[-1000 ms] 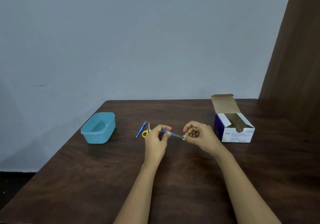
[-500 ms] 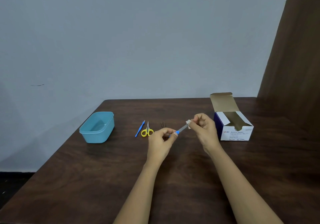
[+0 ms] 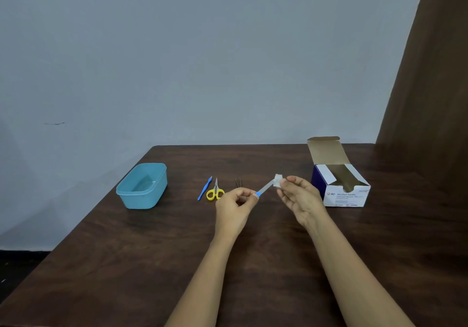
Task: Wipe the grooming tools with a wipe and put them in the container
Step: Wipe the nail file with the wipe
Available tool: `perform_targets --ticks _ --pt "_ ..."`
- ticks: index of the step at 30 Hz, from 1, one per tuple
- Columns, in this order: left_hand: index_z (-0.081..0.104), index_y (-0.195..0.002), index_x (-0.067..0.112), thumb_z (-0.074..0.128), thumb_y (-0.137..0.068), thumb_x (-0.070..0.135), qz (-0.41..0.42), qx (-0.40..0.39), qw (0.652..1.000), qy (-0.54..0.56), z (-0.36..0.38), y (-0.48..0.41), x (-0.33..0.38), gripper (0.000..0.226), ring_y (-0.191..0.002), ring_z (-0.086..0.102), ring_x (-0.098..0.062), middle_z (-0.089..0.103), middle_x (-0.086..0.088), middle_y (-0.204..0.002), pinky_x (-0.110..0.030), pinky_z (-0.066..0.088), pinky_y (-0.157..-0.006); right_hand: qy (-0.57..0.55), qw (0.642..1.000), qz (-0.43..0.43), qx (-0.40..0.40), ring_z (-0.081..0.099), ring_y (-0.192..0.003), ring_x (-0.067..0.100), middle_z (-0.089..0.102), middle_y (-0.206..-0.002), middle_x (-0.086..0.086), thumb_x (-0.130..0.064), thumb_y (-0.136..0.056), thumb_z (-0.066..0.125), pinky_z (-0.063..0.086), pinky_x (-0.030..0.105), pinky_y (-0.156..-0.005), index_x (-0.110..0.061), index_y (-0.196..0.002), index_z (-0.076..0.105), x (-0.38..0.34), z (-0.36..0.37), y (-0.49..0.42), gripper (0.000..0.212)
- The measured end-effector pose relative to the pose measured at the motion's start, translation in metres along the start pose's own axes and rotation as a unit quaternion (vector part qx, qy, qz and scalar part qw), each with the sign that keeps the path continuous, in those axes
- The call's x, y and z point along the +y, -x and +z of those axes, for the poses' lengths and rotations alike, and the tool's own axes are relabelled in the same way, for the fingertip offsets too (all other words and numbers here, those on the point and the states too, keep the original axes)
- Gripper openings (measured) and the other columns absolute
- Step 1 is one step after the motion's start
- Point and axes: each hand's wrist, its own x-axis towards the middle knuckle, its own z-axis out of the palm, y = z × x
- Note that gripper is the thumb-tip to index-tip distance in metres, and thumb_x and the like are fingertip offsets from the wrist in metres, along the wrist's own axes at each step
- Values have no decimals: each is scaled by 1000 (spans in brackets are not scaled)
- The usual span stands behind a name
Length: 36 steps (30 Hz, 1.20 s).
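So right now the left hand (image 3: 234,206) has its thumb and fingers pinched on the blue handle end of a nail file (image 3: 265,189), which is held up above the table (image 3: 152,263) and slants up to the right; the right hand (image 3: 300,197) pinches a small white wipe (image 3: 278,181) wrapped around the file's far tip. Just behind the left hand sit the tweezers (image 3: 238,182), only partly visible; left of those are the yellow-handled scissors (image 3: 215,193) and a thin blue cuticle tool (image 3: 204,189), side by side. The light blue container (image 3: 126,192) sits further left, well apart from both hands; an opened alcohol swabs box (image 3: 344,196) is just right of the right hand.
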Motion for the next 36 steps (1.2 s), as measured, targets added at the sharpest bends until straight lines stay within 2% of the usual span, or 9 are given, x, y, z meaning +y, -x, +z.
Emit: perform_targets --ticks 7,11,14,17,20,25,30,33,36 --pt "70 -75 33 73 -83 23 3 23 1000 0 0 -1 -2 14 -63 57 1 69 5 -71 -11 43 -56 14 998 36 -47 71 -88 21 73 -95 13 -1 -90 61 60 30 -73 -6 -102 64 -3 5 2 13" --pt "72 -80 29 72 -84 22 1 7 1000 -1 0 -1 -2 7 -64 57 1 68 7 -71 -9 43 -56 3 997 53 -62 72 -89 20 74 -97 13 0 -86 65 58 31 -76 -7 -106 64 -4 3 3 21" --pt "73 -83 27 71 -84 24 -1 -12 1000 -10 1 0 0 4 -63 55 0 66 9 -70 -9 41 -56 22 997 35 -59 72 -87 19 75 -97 11 2 -81 69 56 29 -74 -8 -104 65 -4 3 3 26" --pt "73 -84 26 71 -85 25 2 -31 999 -21 1 1 1 3 -59 52 2 62 10 -67 -9 39 -54 83 996 -9 -31 70 -90 18 74 -96 9 0 -81 71 55 27 -72 -11 -98 65 -2 6 2 21" --pt "72 -84 27 70 -86 25 0 -49 999 -20 2 1 3 3 -59 51 1 61 7 -68 -8 38 -53 122 991 -56 -10 68 -89 17 73 -92 6 -2 -84 68 56 27 -76 -13 -91 63 1 8 4 14" --pt "72 -88 29 70 -86 27 -16 -71 997 8 5 0 3 3 -68 56 -4 66 1 -76 -20 48 -64 61 997 -45 14 67 -87 15 71 -94 7 -2 -86 66 54 26 -73 -13 -87 62 3 11 4 12" --pt "72 -88 26 69 -86 24 -31 -80 996 22 6 0 5 4 -64 59 -2 65 6 -71 -15 47 -60 -17 999 -26 44 67 -86 14 71 -93 7 2 -85 65 53 25 -72 -11 -91 65 5 13 4 14" --pt "74 -87 20 70 -86 21 -47 -71 996 33 4 1 3 5 -61 57 -3 64 5 -68 -17 49 -59 -72 992 -68 73 64 -79 12 68 -95 8 4 -86 64 52 22 -72 -11 -89 63 -1 8 0 15" --pt "75 -90 14 70 -86 18 -74 -30 995 59 3 2 2 8 -62 59 -4 68 -1 -74 -17 51 -59 31 982 -167 88 64 -77 13 69 -93 7 0 -84 69 53 22 -69 -13 -90 65 -4 -1 -4 15"
